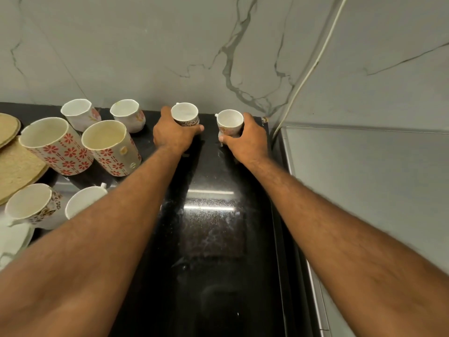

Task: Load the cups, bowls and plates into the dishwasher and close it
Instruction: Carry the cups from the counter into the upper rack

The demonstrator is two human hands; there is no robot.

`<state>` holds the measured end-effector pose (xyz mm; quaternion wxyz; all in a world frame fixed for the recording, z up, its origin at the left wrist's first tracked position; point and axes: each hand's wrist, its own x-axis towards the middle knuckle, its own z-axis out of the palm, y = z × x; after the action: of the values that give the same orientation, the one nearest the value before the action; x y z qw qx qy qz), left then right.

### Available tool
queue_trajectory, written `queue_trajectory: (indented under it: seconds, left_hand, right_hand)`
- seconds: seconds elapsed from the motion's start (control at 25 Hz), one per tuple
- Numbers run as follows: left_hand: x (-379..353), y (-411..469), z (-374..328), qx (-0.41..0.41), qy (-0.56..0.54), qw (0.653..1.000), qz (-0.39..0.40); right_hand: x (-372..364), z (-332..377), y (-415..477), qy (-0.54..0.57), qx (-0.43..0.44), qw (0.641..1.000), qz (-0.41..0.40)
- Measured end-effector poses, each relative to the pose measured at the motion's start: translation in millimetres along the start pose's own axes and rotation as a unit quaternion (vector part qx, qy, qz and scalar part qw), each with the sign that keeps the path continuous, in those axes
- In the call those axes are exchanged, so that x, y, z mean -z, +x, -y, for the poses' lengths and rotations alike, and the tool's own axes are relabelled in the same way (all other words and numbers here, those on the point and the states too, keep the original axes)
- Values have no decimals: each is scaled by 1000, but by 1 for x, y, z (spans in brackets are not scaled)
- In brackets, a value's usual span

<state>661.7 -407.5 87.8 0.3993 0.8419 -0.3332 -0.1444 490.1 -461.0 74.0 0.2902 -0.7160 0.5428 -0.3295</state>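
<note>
Two small cups, one in each hand

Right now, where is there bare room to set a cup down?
Black countertop lies bare between the forearms, nearer than the left hand and right hand gripping cups. Crowded at left: flowered mugs, woven mats.

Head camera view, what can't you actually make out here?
Dishwasher: outside the head view entirely.
Patterned cup and floral cup: lower halves covered by the left hand and right hand; lifted or resting, unclear.
Plain white cup: half hidden behind the left forearm.
White dish: cut off by the left edge.
</note>
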Motion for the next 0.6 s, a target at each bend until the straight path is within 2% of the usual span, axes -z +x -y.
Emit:
queue_trajectory:
  seconds: [0.28, 0.6]
  left_hand:
    - [10, -31, -1, -10, -22, 1000, 7]
    - [37, -148, -23, -45, -117, 991, 43]
  right_hand:
    - [22, 6, -26, 29, -10, 999, -19]
    - [102, -9, -121, 89, 39, 995, -26]
